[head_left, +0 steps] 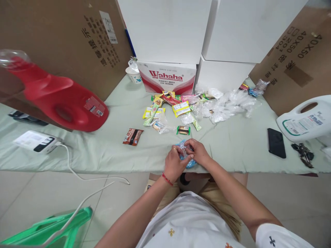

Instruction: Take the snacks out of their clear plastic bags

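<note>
The left fingers (176, 151) and the right fingers (193, 143) both pinch a crinkled, shiny blue packet (191, 164) at the near edge of the cloth-covered worktop (232, 148). Just beyond them lies a flat green snack (183, 130); to their left, a brown packet (132, 136); well to their right, a smooth phone (276, 143). Farther, crumpled clear wrappers (232, 105) spread before stiff white boxes (170, 31), which block the far side.

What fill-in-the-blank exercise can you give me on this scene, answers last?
The left hand and right hand meet at crinkled plastic coloured clear and ____.
The red bracelet is on the ____ wrist.
The red name on the low box reads ____.
Of the red jug and the white jug, the ____ one is nearer the phone.
Missing words: blue; left; Wahaha; white.
</note>
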{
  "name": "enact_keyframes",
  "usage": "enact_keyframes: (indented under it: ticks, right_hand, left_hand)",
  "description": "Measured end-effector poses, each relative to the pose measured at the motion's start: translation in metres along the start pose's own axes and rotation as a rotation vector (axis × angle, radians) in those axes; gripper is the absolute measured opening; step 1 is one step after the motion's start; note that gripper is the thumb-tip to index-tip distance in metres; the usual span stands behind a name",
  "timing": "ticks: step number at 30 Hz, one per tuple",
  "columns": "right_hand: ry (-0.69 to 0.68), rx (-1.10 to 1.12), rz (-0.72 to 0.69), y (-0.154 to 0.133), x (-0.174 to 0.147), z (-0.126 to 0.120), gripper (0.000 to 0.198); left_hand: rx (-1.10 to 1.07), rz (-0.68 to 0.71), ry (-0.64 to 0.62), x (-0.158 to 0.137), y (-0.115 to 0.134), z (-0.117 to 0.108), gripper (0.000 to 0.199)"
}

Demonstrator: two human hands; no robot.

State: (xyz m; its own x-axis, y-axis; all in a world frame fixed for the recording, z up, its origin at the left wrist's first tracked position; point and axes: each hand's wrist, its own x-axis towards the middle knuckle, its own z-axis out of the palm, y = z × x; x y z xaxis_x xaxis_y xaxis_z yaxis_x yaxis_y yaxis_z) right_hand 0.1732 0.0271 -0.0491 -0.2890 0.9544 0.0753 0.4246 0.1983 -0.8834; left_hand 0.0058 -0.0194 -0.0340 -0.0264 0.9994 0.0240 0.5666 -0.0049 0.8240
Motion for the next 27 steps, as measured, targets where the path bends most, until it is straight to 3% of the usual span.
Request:
enact_keyframes:
  ticks: [3, 7, 10, 13, 16, 19, 22, 25, 27]
  right_hand:
    - [-0.073, 0.065, -0.005, -0.006, -0.001, -0.023, 0.027]
    - [-0.124, -0.164, -0.345, -0.021, -0.019, -0.053, 0.034]
    - [-0.351, -0.383, -0.483, -0.022, -0.039, -0.05, 0.057]
    - [-0.364, -0.515, -0.435, -0.014, -0.051, -0.033, 0.077]
    - [-0.288, -0.509, -0.422, -0.008, -0.051, -0.022, 0.067]
    - [-0.259, -0.448, -0.463, -0.007, -0.044, -0.023, 0.052]
    - [-0.221, -0.346, -0.479, -0.011, -0.035, -0.029, 0.042]
    - [-0.173, -0.201, -0.464, -0.019, -0.031, -0.034, 0.037]
    - [-0.113, -0.071, -0.391, -0.025, -0.032, -0.039, 0.039]
  left_hand:
    - [-0.016, -0.064, -0.096, 0.009, 0.003, -0.001, 0.021]
    - [0.005, -0.025, -0.154, 0.016, -0.001, -0.007, 0.015]
    - [0.004, -0.011, -0.106, 0.015, -0.009, -0.005, 0.01]
    - [0.041, 0.092, 0.032, 0.011, -0.02, -0.002, 0.017]
    - [0.212, 0.328, 0.099, 0.008, -0.03, -0.006, 0.023]
    - [0.363, 0.559, -0.027, 0.007, -0.037, -0.019, 0.031]
    - [0.381, 0.705, -0.183, 0.008, -0.038, -0.032, 0.045]
    - [0.331, 0.673, -0.19, 0.01, -0.03, -0.037, 0.044]
    - [0.219, 0.522, -0.12, 0.011, -0.017, -0.035, 0.035]
